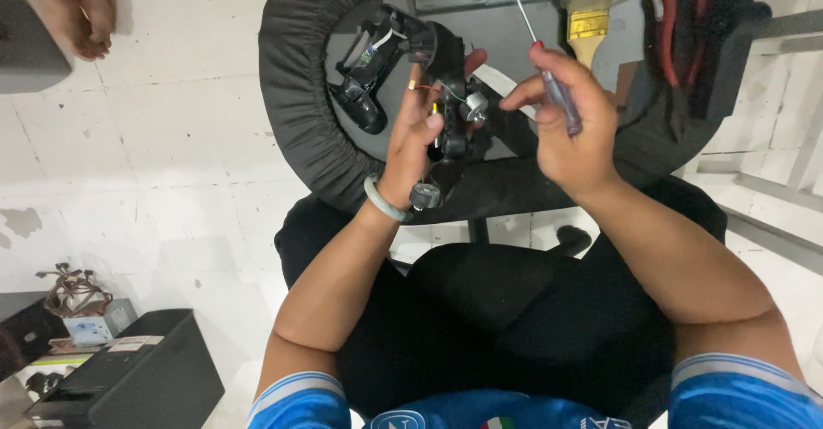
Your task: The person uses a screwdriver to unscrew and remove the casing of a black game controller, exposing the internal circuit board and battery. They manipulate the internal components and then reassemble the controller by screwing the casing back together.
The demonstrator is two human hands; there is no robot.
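Left hand (411, 142) is wrapped tight around an opened black plastic game controller shell (403, 60), wires and a small silver motor (474, 106) exposed, held up above the round black fabric-rimmed worktop (296, 95). Right hand (570, 125) has its grip closed on a slim screwdriver with a clear handle and red collar (549, 73), shaft pointing up and away, fingertips close beside the motor. On the worktop beyond: a wide pale-bristled paintbrush with a brass ferrule (589, 13) and red-handled pliers (673, 30).
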